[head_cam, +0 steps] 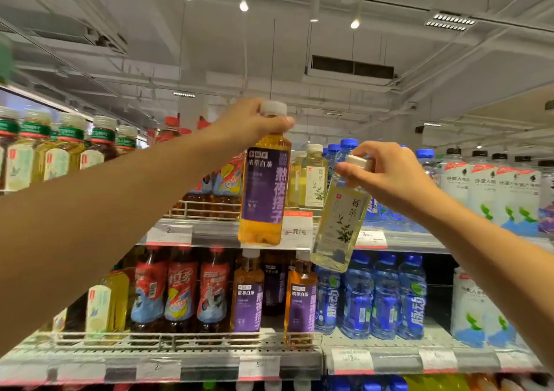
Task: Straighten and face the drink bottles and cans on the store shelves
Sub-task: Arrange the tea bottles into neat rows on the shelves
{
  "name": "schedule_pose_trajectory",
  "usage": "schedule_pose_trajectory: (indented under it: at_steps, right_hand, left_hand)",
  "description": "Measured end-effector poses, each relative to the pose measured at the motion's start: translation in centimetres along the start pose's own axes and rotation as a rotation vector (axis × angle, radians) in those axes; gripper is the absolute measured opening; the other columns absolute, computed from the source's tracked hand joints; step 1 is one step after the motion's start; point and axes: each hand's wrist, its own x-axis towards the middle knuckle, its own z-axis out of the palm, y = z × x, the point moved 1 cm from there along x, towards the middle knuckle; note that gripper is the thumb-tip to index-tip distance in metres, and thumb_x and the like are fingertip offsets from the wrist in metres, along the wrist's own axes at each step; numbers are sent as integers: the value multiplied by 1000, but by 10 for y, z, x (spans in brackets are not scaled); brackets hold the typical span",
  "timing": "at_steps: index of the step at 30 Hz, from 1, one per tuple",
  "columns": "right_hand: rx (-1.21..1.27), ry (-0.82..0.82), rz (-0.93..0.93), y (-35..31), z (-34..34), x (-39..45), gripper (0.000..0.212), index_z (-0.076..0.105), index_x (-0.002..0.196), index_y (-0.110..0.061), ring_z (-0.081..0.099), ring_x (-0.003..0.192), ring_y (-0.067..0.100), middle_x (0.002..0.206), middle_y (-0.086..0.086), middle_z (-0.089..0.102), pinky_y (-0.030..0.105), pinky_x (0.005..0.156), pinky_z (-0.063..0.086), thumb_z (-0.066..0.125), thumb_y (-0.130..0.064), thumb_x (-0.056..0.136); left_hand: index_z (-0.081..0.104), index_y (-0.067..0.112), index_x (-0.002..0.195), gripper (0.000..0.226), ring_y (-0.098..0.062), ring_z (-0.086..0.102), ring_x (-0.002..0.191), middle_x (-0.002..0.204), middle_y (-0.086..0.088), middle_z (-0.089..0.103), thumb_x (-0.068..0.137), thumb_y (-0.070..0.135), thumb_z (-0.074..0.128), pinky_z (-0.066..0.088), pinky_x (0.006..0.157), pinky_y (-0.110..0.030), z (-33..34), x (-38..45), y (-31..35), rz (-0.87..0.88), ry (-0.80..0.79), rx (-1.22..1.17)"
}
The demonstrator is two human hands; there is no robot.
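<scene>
Holding amber bottle (263, 190) upright by its neck, left hand (254, 121) fingers curled; right hand (386, 175) fingers pinching tilted pale bottle (341, 223) at its cap, before shelf (209, 232).

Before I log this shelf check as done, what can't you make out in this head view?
- Price tags on the shelf rails: print too blurred and small to read.
- Amber bottle: neck hidden by the left hand.
- Pale bottle: cap partly covered by the right hand.
- Bottom-shelf bottles: cut off by the frame's lower edge.
</scene>
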Motion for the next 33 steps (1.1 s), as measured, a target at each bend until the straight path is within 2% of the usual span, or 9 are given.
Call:
schedule_pose_trajectory:
  at_steps: [4,7,11,16,19,22,26,30,33]
  right_hand:
    - [-20,5,7,-11,3,10,32,70,91,-22,68,73,12,75,-6,72,32,61,53,69,-54,90]
    - [-22,-1,8,-19,6,18,32,69,94,-22,66,69,3,76,-7,72,26,55,46,69,-54,90]
    - [-23,-10,-6,-28,8,34,35,69,91,-20,64,63,4,71,-7,73,26,54,46,67,-56,91]
    - [-4,18,-22,-37,12,64,34,69,90,-20,65,65,3,73,-7,74,26,57,45,66,-54,94]
    - [-1,72,-22,-42,15,88,38,69,94,-16,62,67,-1,76,-9,74,25,56,43,64,-54,95]
    - [-37,92,-31,-45,23,110,41,68,95,-14,62,70,4,81,-5,75,30,63,50,61,-54,97]
    - [-104,32,-20,-45,45,128,43,65,109,-14,69,84,16,92,1,76,28,64,51,60,-55,97]
    - [-165,-23,13,-39,74,135,44,64,109,-13,69,90,26,97,5,75,41,75,59,59,-56,97]
    - [-190,-83,49,-33,92,138,43,63,105,-15,69,87,25,92,3,75,44,76,59,59,-57,97]
  left_hand:
    - [66,21,107,35,-14,72,99,99,3,77,90,52,71,54,94,-41,13,-22,-36,-29,-82,57]
    - [67,21,100,31,-12,70,90,95,4,74,89,49,72,53,81,-37,22,-33,-63,-25,-45,107]
    - [59,22,97,32,-6,61,83,93,10,65,91,52,68,49,78,-33,38,-49,-95,28,-33,221]
    - [57,30,96,50,-12,59,83,88,10,63,79,77,55,48,72,-38,59,-57,-141,70,39,335]
    - [57,37,99,46,-16,55,87,90,10,59,80,78,54,47,77,-40,70,-60,-162,75,83,363]
    - [59,34,101,45,-14,52,98,99,13,59,82,74,54,44,89,-43,74,-64,-173,111,115,385]
    - [62,30,125,64,-13,51,113,116,13,57,80,75,52,40,101,-41,76,-67,-180,83,134,310]
    - [59,39,128,63,-12,50,118,121,16,57,79,78,50,41,105,-44,73,-68,-185,63,112,250]
    - [60,41,126,58,-9,50,117,117,20,56,80,75,52,42,105,-44,71,-69,-185,74,96,230]
